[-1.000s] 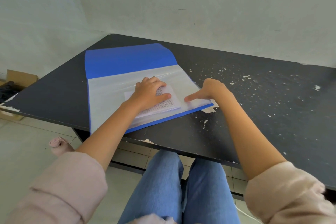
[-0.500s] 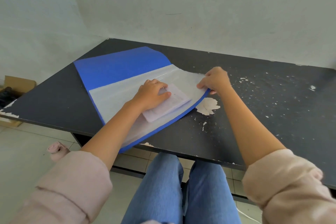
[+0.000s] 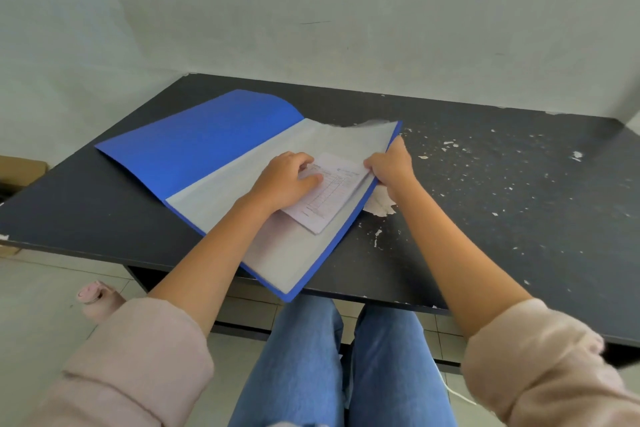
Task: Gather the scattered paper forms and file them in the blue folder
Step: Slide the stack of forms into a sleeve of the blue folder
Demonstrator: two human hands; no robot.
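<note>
Form (image 3: 329, 198) lettering illegible, on blue folder (image 3: 214, 146).

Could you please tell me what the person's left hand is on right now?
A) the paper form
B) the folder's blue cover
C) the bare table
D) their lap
A: the left hand holds the paper form down on the clear pages of the open folder.

Folder (image 3: 207, 149) on the table (image 3: 485, 236), near corner past the front edge; paper form (image 3: 329, 199) on its right-hand leaf
</note>
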